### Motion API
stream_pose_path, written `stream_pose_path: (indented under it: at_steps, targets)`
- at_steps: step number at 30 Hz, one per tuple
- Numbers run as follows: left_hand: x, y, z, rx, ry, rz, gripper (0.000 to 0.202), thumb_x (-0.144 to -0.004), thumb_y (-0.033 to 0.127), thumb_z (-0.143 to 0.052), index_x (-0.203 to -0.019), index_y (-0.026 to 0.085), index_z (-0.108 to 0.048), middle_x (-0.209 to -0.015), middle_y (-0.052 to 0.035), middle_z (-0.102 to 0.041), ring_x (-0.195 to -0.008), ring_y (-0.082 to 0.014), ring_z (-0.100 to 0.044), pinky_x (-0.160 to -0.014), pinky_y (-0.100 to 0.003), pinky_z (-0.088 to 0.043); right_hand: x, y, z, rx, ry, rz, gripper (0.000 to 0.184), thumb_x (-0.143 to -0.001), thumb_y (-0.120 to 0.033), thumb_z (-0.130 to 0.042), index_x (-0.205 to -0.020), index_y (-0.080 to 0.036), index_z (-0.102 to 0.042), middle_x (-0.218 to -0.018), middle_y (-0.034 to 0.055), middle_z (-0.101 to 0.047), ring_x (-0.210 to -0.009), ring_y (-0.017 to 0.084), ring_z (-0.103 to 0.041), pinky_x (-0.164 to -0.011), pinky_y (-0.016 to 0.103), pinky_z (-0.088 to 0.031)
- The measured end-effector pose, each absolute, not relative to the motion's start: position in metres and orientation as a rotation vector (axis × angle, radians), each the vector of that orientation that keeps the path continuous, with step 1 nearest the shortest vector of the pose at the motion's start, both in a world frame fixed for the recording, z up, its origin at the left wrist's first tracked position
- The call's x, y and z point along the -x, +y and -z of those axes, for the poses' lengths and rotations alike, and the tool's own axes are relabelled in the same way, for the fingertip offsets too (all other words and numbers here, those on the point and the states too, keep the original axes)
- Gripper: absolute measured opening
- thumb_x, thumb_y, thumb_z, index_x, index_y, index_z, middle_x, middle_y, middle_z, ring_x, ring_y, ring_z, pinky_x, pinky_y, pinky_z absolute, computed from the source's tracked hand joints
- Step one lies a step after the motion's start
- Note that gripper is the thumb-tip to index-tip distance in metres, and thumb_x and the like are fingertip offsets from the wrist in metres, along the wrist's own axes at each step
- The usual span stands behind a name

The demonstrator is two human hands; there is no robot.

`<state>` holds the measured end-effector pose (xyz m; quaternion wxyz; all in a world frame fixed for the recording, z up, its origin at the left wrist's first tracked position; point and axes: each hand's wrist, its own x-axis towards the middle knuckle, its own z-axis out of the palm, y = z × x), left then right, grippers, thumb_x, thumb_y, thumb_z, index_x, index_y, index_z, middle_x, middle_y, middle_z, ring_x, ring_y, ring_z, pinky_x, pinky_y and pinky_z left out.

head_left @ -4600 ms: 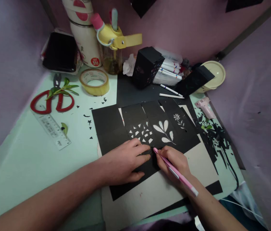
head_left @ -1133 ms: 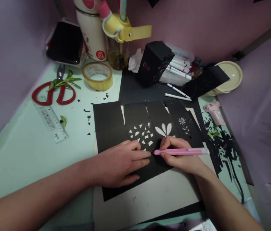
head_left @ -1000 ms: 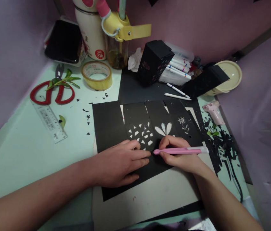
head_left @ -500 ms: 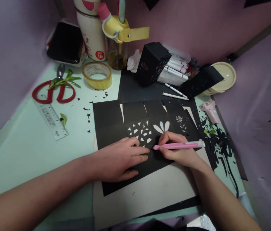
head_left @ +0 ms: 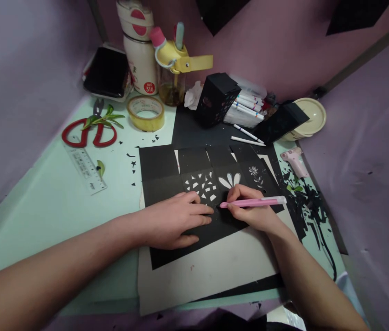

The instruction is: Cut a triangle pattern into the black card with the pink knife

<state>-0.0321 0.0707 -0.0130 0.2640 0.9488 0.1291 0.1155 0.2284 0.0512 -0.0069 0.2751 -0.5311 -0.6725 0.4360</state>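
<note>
On desktop paper [head_left: 160, 184], splayed left fingers [head_left: 197, 210] rest; right fingers [head_left: 238, 191] pinch, apparently, a pen [head_left: 253, 202].

Green table [head_left: 42, 207] — 1 ruler [head_left: 86, 170], scissors [head_left: 84, 137], tape roll [head_left: 146, 123].

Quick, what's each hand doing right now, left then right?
Left hand: open, holding nothing, laid on the black card with fingers spread.
Right hand: closed around the pink pen-like tool, its tip at the card.
</note>
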Motion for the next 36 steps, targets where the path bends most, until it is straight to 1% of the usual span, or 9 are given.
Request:
stream_pose_path:
  at_steps: [9,15,26,31,36]
  targets:
    - [0.0317,0.0705,0.0124,-2.583,0.356,-0.31,0.043,-0.087,0.028,-0.064,-0.128,0.015,-0.062,-0.137,-0.0084,-0.058,-0.105,-0.0269,-0.049,-0.091,-0.039,-0.046,-0.228,0.0506,0.0057,1.427,-1.851,-1.195,0.011,-0.075,-0.02,-0.066,-0.068,-0.02,-0.057,-0.07,0.0006,-0.064,-0.062,0.013,-0.053,-0.054,0.024,-0.038]
    - [0.0314,0.0704,0.012,-2.577,0.353,-0.302,0.043,-0.087,0.027,-0.063,-0.128,0.014,-0.061,-0.137,-0.0082,-0.058,-0.105,-0.0273,-0.048,-0.091,-0.039,-0.046,-0.2275,0.0502,0.0051,1.428,-1.883,-1.187,0.011,-0.077,-0.021,-0.067,-0.069,-0.02,-0.059,-0.072,0.0007,-0.066,-0.063,0.013,-0.054,-0.055,0.024,-0.04]
    - [0.0328,0.0715,0.012,-2.56,0.337,-0.302,0.044,-0.088,0.026,-0.061,-0.13,0.014,-0.059,-0.137,-0.0095,-0.057,-0.103,-0.027,-0.047,-0.089,-0.039,-0.046,-0.2264,0.051,0.0049,1.421,-1.899,-1.204,0.011,-0.077,-0.019,-0.067,-0.07,-0.02,-0.059,-0.071,0.0,-0.065,-0.061,0.012,-0.053,-0.054,0.023,-0.039]
    - [0.0332,0.0714,0.0118,-2.55,0.345,-0.313,0.045,-0.087,0.026,-0.063,-0.13,0.015,-0.058,-0.136,-0.0098,-0.058,-0.104,-0.0269,-0.048,-0.088,-0.039,-0.046,-0.2244,0.0519,0.0037,1.394,-1.885,-1.212,0.013,-0.075,-0.016,-0.066,-0.068,-0.02,-0.056,-0.071,0.0001,-0.066,-0.062,0.012,-0.055,-0.054,0.023,-0.04]
    - [0.0333,0.0712,0.0115,-2.549,0.348,-0.329,0.043,-0.087,0.026,-0.063,-0.129,0.015,-0.059,-0.136,-0.0101,-0.058,-0.103,-0.0266,-0.05,-0.086,-0.039,-0.046,-0.2257,0.0526,0.0041,1.405,-1.852,-1.177,0.015,-0.074,-0.014,-0.065,-0.067,-0.02,-0.053,-0.07,-0.0005,-0.063,-0.061,0.012,-0.053,-0.054,0.023,-0.039]
